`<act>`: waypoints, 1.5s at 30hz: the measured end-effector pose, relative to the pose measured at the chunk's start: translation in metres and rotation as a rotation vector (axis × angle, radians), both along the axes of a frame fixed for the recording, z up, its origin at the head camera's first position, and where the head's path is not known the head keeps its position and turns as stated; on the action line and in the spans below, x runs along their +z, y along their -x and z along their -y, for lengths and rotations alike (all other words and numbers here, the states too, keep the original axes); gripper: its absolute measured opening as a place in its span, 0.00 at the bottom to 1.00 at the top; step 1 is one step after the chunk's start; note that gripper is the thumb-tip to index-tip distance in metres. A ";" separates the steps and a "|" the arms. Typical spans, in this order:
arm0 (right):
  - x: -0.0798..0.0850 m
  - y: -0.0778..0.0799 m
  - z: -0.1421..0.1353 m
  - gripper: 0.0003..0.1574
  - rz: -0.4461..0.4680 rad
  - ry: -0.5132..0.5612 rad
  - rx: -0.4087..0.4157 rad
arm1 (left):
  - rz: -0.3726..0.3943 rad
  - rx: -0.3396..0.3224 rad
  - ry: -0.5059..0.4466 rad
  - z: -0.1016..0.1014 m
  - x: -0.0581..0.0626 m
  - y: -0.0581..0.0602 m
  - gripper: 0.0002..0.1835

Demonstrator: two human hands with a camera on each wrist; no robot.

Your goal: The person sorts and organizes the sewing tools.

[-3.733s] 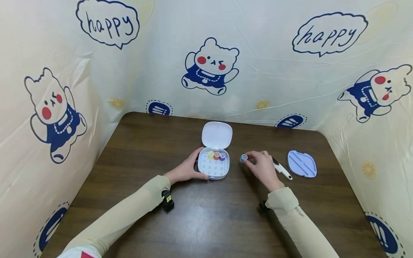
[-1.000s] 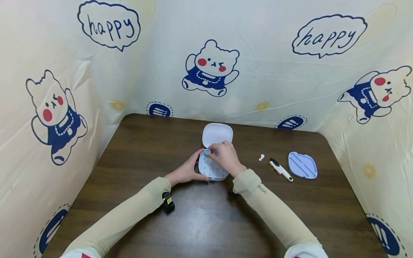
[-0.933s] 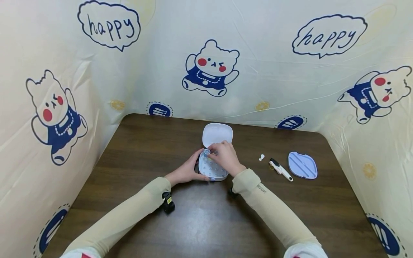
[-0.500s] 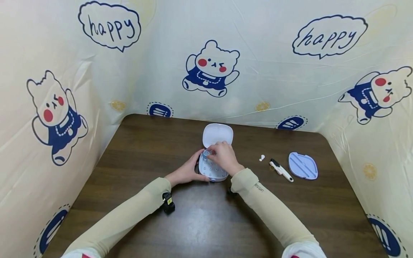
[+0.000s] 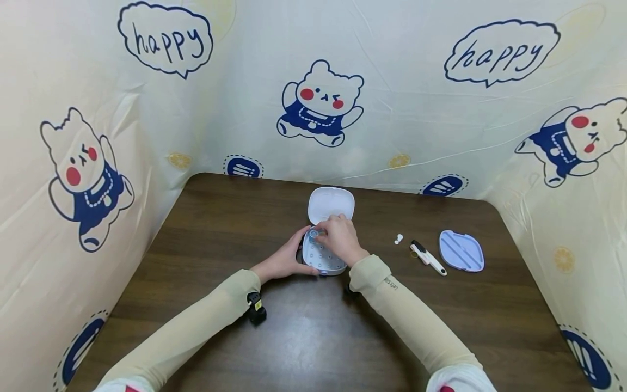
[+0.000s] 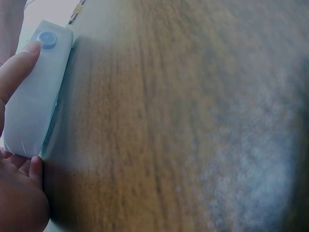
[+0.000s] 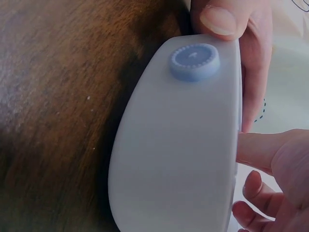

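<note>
A small white sewing box [image 5: 327, 267] with rows of pegs stands on the table, its lid [image 5: 331, 202] raised at the back. My left hand [image 5: 284, 260] grips the box's left side, thumb at the front. In the right wrist view that thumb lies beside the round blue button [image 7: 194, 60] on the box's front. My right hand [image 5: 341, 239] reaches over the box and pinches a blue thread spool [image 5: 313, 234] at the back left corner. It covers most of the back row, where other spools stood. Whether the spool sits fully on a peg I cannot tell.
Right of the box lie small white pieces [image 5: 399, 239], a white-handled tool with a black end [image 5: 428, 258], perhaps snips, and a lilac-blue slotted tray [image 5: 461, 251]. A printed curtain [image 5: 392, 109] surrounds the brown table [image 5: 235, 218] at the back and sides.
My right hand has carried the blue spool from the table's right side leftward into the box, uncovering the white pieces. Lately the spool has sunk slightly. My left hand keeps its grip.
</note>
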State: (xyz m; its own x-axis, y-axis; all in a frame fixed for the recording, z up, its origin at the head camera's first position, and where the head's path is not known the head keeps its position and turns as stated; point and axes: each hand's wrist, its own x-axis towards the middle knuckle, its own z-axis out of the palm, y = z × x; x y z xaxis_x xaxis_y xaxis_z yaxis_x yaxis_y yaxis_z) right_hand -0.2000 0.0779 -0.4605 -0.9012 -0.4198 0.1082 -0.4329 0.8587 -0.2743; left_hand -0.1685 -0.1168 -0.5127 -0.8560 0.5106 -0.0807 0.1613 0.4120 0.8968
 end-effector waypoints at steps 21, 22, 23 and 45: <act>-0.001 -0.001 0.002 0.14 0.014 -0.028 -0.065 | -0.005 0.003 0.004 -0.002 -0.002 0.002 0.65; -0.001 -0.001 0.002 0.14 0.015 -0.031 -0.068 | -0.002 0.004 0.005 -0.002 -0.002 0.002 0.65; -0.002 -0.001 0.002 0.14 0.020 -0.035 -0.072 | 0.000 0.004 0.007 -0.002 -0.002 0.002 0.65; 0.000 -0.008 -0.005 0.13 -0.003 0.015 -0.053 | 0.019 0.010 0.024 -0.001 0.002 -0.001 0.65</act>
State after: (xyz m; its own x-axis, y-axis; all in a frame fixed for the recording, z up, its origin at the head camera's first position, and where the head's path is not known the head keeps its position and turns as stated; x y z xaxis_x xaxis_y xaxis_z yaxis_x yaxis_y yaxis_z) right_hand -0.1920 0.0828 -0.4606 -0.9218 -0.3699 0.1163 -0.3877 0.8763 -0.2859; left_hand -0.1673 -0.1162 -0.5103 -0.8595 0.4994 -0.1090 0.1401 0.4352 0.8894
